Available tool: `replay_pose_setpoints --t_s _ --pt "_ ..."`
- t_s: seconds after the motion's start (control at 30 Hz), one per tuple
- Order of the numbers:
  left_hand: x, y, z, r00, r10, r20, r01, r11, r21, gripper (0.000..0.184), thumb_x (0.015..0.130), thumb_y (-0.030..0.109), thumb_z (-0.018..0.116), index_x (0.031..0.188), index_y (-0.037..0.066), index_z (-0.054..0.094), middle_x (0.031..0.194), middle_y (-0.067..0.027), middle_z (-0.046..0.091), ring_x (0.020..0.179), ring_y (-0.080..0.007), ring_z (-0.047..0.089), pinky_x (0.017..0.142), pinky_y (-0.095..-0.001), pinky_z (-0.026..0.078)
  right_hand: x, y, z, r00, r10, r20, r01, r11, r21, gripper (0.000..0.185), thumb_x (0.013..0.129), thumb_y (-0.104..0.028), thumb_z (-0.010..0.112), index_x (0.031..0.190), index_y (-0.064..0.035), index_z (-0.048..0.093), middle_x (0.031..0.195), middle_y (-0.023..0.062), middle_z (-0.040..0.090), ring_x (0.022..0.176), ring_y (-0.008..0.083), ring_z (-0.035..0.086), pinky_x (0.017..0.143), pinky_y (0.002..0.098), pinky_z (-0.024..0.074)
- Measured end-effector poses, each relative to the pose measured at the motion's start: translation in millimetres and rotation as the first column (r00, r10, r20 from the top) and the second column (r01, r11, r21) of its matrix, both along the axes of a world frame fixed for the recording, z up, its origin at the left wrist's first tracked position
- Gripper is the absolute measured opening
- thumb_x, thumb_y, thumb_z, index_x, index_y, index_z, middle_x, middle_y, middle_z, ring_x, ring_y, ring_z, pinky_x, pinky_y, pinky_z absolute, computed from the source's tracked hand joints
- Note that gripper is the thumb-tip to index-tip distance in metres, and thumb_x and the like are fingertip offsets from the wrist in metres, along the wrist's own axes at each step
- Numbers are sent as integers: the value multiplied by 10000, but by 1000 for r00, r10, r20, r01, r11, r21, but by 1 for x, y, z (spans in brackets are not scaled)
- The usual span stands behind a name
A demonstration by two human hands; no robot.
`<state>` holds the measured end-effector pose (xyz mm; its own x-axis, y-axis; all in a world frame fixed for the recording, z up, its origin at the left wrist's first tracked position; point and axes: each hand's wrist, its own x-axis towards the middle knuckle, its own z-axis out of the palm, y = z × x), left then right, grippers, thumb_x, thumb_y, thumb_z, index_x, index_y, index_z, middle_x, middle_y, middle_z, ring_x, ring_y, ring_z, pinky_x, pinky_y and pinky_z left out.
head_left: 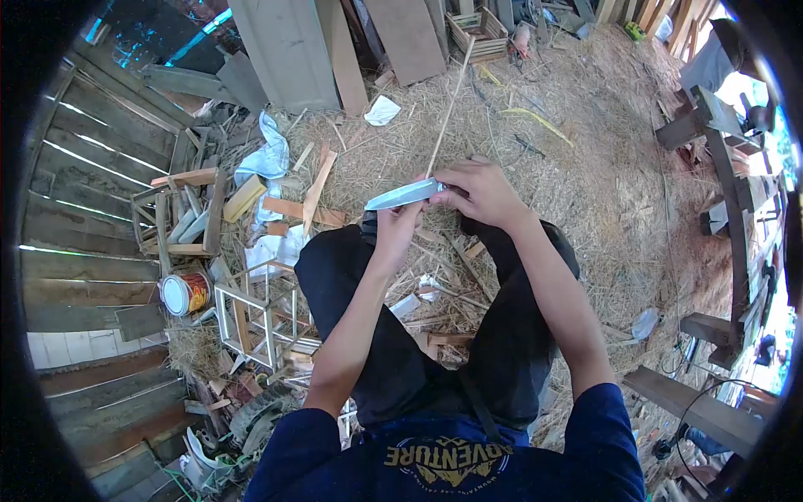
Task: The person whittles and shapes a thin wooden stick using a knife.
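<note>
A flat, pale grey blade-like piece point(403, 196) lies across both hands, above the knees. My left hand point(400, 226) is closed under it, fingers partly hidden behind the piece. At the piece's right end, my right hand point(478, 192) is closed, with thumb and fingers pinched together there. A long thin wooden stick point(450, 109) runs from the hands up and away over the straw-covered ground. Its near end is hidden behind the grey piece and the fingers.
A white wooden frame point(266, 322), a paint can point(185, 294) and a wooden crate point(209, 209) stand at the left. Boards point(288, 50) lean at the back beside a slatted crate point(479, 35). Wooden beams point(728, 209) line the right. Wood scraps lie between the legs.
</note>
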<state>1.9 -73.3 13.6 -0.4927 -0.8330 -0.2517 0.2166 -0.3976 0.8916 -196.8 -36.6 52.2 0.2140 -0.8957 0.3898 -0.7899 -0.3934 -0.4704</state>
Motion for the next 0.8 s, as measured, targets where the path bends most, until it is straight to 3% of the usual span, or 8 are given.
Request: replay_pose_setpoints --t_s 0.13,0.23,0.33,0.4,0.43,0.53,0.6,0.8 --pt "3 6 -2 1000 -20 2 20 1000 -9 385 1015 134 609 1395 71 595 832 50 552 604 -10 383 506 -187 267 1 7 -5 999 -31 -22 31 1000 -6 339 891 -425 677 1056 -134 730 886 83 713 903 283 679 852 406 478" --pt "12 6 -8 1000 -13 0 13 1000 16 375 1017 129 603 1386 61 599 816 44 543 579 -9 367 487 -189 255 11 7 -5 1000 -25 10 26 994 -104 342 896 -401 691 1067 -108 727 845 109 703 837 289 685 779 406 497" --pt "33 24 8 992 -84 93 86 996 -18 316 1025 132 593 1327 45 632 803 35 545 567 -3 360 474 -195 256 0 2 -7 840 -443 313 451 891 50 335 916 -367 693 1073 -73 721 777 138 680 735 299 672 669 410 499" --pt "52 45 -9 977 -115 178 131 988 -79 245 1042 142 569 1240 25 652 785 19 544 557 -4 358 467 -201 264 -17 0 14 620 -682 387 716 694 75 331 929 -339 695 1081 -46 717 738 160 662 663 305 654 607 418 495" --pt "62 51 -13 982 -118 150 131 988 -77 235 1036 147 587 1230 28 644 813 21 566 570 -1 392 472 -193 298 -21 3 28 652 -664 365 670 731 134 311 933 -337 696 1060 -55 730 732 158 658 662 302 653 623 421 497" --pt "65 50 -4 998 -64 11 64 998 -1 200 1040 156 586 1197 34 607 856 0 593 581 -13 411 489 -191 330 -5 19 28 857 -420 299 464 881 -93 299 925 -334 704 1048 -63 735 723 147 654 648 295 650 617 419 492" --pt "52 45 8 999 -7 -47 6 1000 -10 133 1056 154 535 1134 47 544 884 -46 596 579 -37 380 506 -198 317 10 30 27 930 -276 245 272 961 50 250 916 -289 715 1024 -64 721 758 138 674 678 313 654 636 418 496" --pt "1 43 43 980 197 17 -197 979 45 166 1074 171 486 1195 67 530 858 -23 560 599 -30 387 518 -201 307 35 31 -1 950 -67 305 90 994 -60 231 948 -288 645 996 -63 664 868 159 664 848 354 662 774 448 499"
